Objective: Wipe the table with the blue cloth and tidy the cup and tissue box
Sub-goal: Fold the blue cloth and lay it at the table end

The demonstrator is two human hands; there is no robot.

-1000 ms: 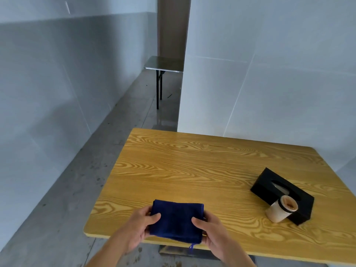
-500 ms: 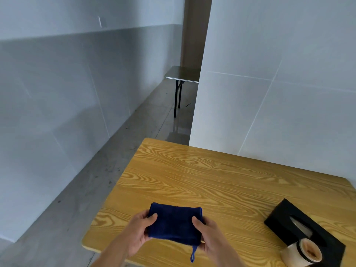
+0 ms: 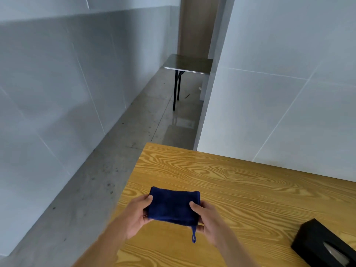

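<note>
A folded dark blue cloth [image 3: 172, 206] is held just above the near left part of the wooden table [image 3: 240, 182]. My left hand [image 3: 135, 216] grips its left edge and my right hand [image 3: 207, 218] grips its right edge. A small loop hangs from the cloth's lower right corner. The black tissue box [image 3: 325, 245] lies at the bottom right, cut off by the frame edge. The cup is out of view.
A white tiled wall runs along the table's far edge. Left of the table lies grey concrete floor beside another white wall. A small dark side table [image 3: 187, 64] on black legs stands far back in the passage.
The camera has swung left and forward, so the cup has left the view and the tissue box sits at the frame's corner. Both hands have carried the cloth farther over the table.
</note>
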